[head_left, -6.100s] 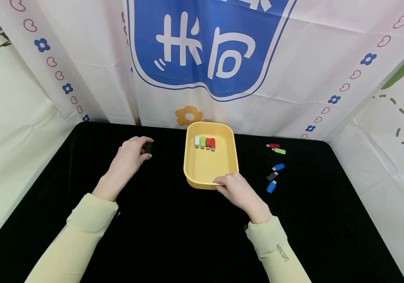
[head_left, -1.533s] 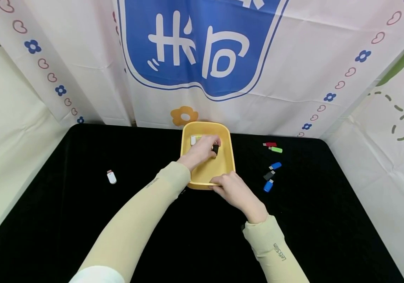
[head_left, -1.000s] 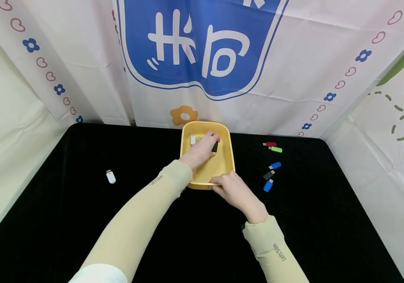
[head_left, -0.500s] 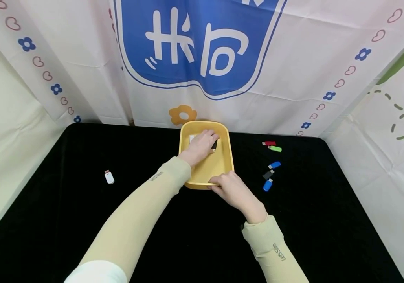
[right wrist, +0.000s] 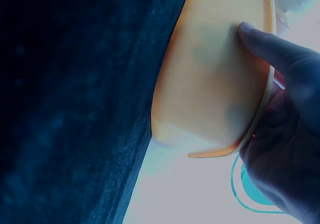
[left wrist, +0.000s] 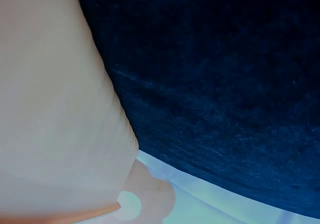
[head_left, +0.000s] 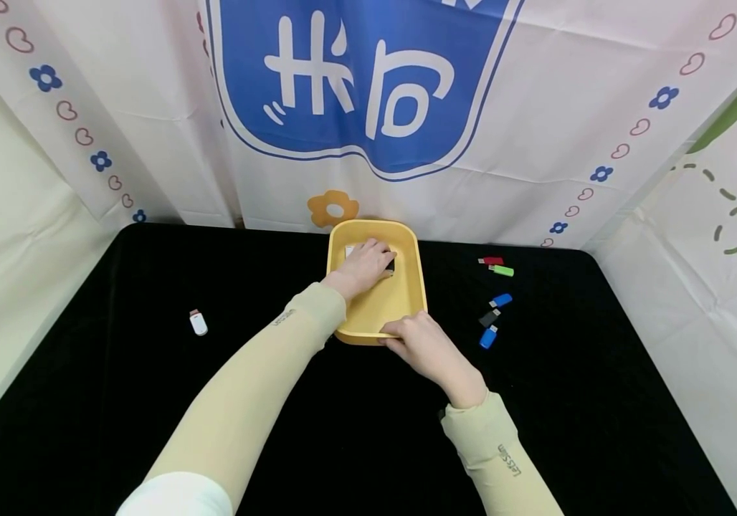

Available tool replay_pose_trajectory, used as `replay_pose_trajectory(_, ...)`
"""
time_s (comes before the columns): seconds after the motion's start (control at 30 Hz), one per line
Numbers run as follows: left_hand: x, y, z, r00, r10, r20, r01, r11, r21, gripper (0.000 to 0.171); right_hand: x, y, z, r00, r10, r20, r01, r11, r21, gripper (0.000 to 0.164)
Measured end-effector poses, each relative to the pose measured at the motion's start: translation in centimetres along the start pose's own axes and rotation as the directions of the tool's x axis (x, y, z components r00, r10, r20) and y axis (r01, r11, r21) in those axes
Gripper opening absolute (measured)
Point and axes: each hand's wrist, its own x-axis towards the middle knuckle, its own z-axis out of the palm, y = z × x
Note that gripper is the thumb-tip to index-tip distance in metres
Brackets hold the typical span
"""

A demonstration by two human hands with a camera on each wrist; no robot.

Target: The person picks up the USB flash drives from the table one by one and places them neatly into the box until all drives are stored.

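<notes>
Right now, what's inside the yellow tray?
In the tray: part of a white item, and a black stick held in the left hand. Anything under that hand is hidden.

Black tabletop (head_left: 368,430) carries yellow tray (head_left: 384,304), USB sticks (head_left: 198,323).

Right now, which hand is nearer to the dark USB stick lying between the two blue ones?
Right. The right hand grips the near rim of the tray, left of the dark USB stick; the left hand is farther left, inside the tray.
</notes>
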Motion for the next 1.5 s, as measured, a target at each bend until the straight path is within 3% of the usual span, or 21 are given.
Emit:
replay_pose_trajectory(0.5,-0.18,0.13,-0.19,1.000,-0.015,0.017,0.014,0.998,0.062,0.047,-0.06,0.01,-0.08,1.000,0.005,0.007,-0.005,1.000,0.028,0.021)
replay_pose_trajectory(0.97,0.04,-0.06,0.02,1.000,-0.015,0.013,0.014,0.999,0.031,0.050,-0.07,-0.07,-0.23,1.000,0.004,0.009,-0.004,1.000,0.027,0.021)
replay_pose_trajectory(1.33,-0.17,-0.43,-0.33,0.999,-0.038,-0.015,0.038,0.999,0.013,0.053,-0.02,-0.06,-0.21,1.000,0.009,0.014,-0.009,1.000,0.029,0.021)
replay_pose_trajectory(1.5,-0.45,-0.76,-0.52,0.996,-0.059,-0.071,0.061,0.997,0.037,0.048,-0.03,0.01,-0.21,0.999,0.026,0.024,-0.027,0.999,0.042,0.020)
